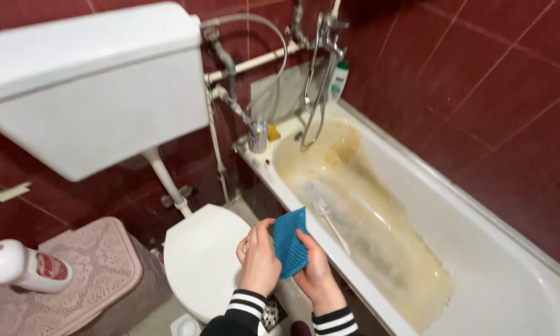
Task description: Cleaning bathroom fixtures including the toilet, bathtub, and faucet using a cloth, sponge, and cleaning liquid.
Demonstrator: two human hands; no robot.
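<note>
Head view: both hands low centre, near edge of frame, striped black-and-white cuffs. Left hand (259,261) and right hand (315,269) share a blue textured cloth (290,244). Cloth sits between the two hands, held up above the gap between the toilet and the bathtub. Left grip closed on the cloth's left edge, fingers curled over it. Right grip closed on the cloth's right lower side, thumb on the front, palm behind. Top of cloth sticks up free, past the fingertips.

Right of the hands: white bathtub (479,249), running from near right to far centre, floor stained yellow-brown. A white brush (331,221) lies in the tub just beyond the cloth, apart from it. Far end: metal tap with shower hose (320,74), green-and-white bottle (338,79) on the tub's far corner, small can (257,135) on the tub's left rim.

Left of the hands: white toilet lid (199,261), shut, touching neither hand. Above it, far left, white cistern (93,93). Near left: pink mat (87,274) over a low surface, white bottle with red cap (22,266) lying on it. Dark red tiled wall (491,81) behind.
</note>
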